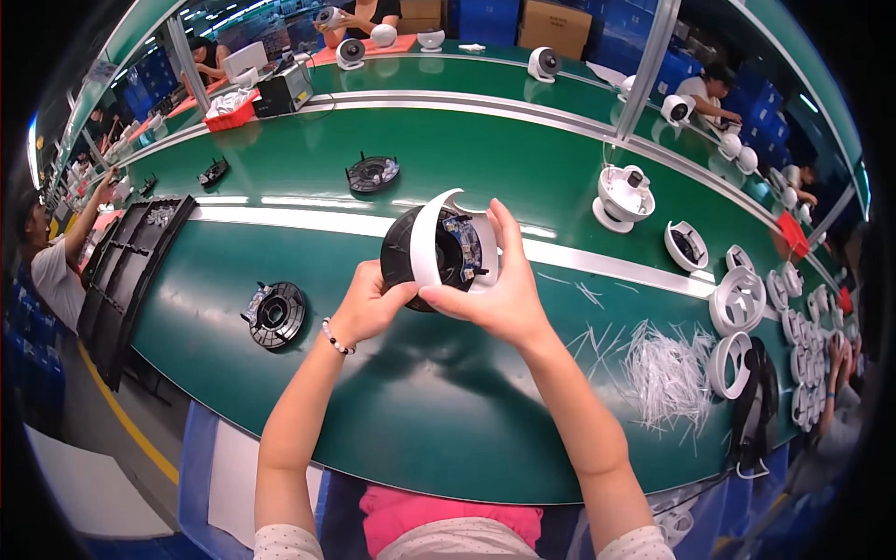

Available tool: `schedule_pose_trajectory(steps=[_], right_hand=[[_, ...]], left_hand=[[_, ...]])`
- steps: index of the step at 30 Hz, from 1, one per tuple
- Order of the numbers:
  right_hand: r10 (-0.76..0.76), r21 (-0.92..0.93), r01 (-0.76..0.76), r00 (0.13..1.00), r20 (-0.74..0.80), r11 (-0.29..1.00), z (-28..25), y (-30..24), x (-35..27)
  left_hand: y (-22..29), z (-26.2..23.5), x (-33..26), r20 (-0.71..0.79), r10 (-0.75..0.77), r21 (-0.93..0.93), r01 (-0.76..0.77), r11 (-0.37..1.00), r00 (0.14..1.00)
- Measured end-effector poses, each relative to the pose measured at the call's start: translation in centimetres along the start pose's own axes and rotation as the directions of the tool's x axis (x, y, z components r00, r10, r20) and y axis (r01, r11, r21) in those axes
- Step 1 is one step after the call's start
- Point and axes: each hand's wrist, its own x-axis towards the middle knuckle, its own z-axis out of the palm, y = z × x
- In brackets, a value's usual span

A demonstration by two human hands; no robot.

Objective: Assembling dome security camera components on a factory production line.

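Observation:
Above the middle of the green bench I hold a black round plastic part [399, 245] with a small blue circuit board. My left hand [364, 303] is closed on its left edge, thumb toward the lower rim. A white ring-shaped housing [427, 233] stands around the black part, and my right hand [511, 297] grips it from the right, thumb below and fingers up along its far side. How far the two parts are joined, I cannot tell. A similar black round part [278, 315] lies on the bench to the left, another [373, 174] farther away.
A pile of thin white strips [667, 369] lies at right, beside white rings [737, 301] and a white round housing on a stand [623, 198]. A black slotted rack [135, 271] stands at left. Beyond runs a conveyor [485, 79] carrying white fans; several people work around.

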Motion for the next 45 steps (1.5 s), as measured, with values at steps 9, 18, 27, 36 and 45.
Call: schedule_pose_trajectory(steps=[9,18,27,36,45], right_hand=[[-0.093,-0.331,0.107,0.994,0.060,0.938,1.0,-0.1,-0.8],[0.018,-0.343,0.022,0.994,0.112,0.939,2.2,1.6,-1.2],[0.042,-0.378,0.019,0.987,0.153,0.925,3.0,1.4,-2.2],[-0.060,-0.488,0.175,0.968,0.243,0.855,2.3,2.1,-2.0],[-0.038,-0.082,0.072,0.934,0.354,0.994,-0.4,2.7,-1.4]], left_hand=[[-1.7,0.6,-2.1,-0.008,-0.320,-0.131,0.316,0.940,0.948],[-1.0,1.9,-0.8,0.143,-0.367,-0.943,0.239,0.231,0.919],[-2.2,2.8,-1.3,-0.008,-0.380,-0.928,0.135,0.348,0.925],[-1.6,3.0,-1.1,0.009,-0.394,-0.927,0.155,0.342,0.919],[-1.1,3.4,-1.5,0.134,-0.436,-0.957,0.230,0.177,0.890]])
